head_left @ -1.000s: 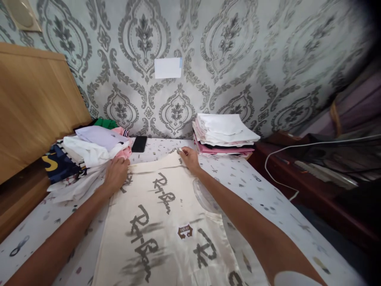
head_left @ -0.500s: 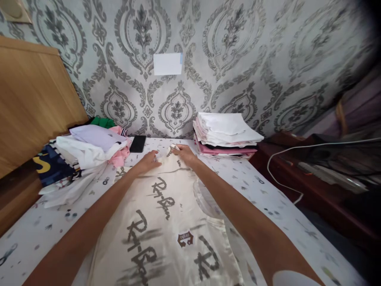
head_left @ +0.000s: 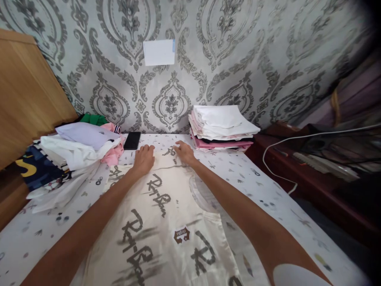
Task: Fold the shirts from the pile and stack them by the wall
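Note:
A cream garment (head_left: 166, 234) with dark brush lettering and a small brown badge lies spread over the patterned white cloth. At its far edge, on the left, my left hand (head_left: 144, 159) rests with fingers bent down on the fabric; whether it pinches any is unclear. My right hand (head_left: 183, 152) lies on the far right part of the garment, near its collar end, thumb and forefinger apart.
Rumpled clothes (head_left: 80, 147) lie at the left beside a wooden panel (head_left: 32, 91). A black phone (head_left: 132, 140) is near the wall. Folded clothes (head_left: 223, 127) are stacked at the back right. A white cable (head_left: 279, 140) crosses dark furniture on the right.
My left hand has gone from spread fingers to bent fingers on the fabric. My right hand has loosened from the raised collar end, which now lies flatter. The view has shifted slightly.

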`<control>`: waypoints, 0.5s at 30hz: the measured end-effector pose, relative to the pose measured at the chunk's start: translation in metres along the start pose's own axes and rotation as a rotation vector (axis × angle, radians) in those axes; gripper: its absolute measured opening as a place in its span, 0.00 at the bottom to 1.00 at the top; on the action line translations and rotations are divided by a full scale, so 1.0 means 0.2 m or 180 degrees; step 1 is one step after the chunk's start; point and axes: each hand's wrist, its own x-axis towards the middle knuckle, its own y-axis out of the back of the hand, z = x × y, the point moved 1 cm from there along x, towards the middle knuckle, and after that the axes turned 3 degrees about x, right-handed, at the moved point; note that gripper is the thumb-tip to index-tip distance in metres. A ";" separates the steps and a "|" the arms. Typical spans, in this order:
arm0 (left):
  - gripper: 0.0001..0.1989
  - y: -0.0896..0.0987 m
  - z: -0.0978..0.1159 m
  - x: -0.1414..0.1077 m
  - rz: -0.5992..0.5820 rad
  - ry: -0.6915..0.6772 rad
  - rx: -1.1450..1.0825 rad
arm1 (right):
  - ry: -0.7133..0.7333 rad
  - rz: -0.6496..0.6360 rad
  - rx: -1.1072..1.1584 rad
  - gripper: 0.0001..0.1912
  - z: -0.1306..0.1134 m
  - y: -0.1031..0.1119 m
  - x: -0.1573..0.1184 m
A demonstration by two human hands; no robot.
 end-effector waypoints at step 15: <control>0.27 -0.18 0.23 -0.16 -0.0890 -0.1247 0.0208 | -0.0394 -0.0632 -0.0848 0.07 0.02 0.22 -0.48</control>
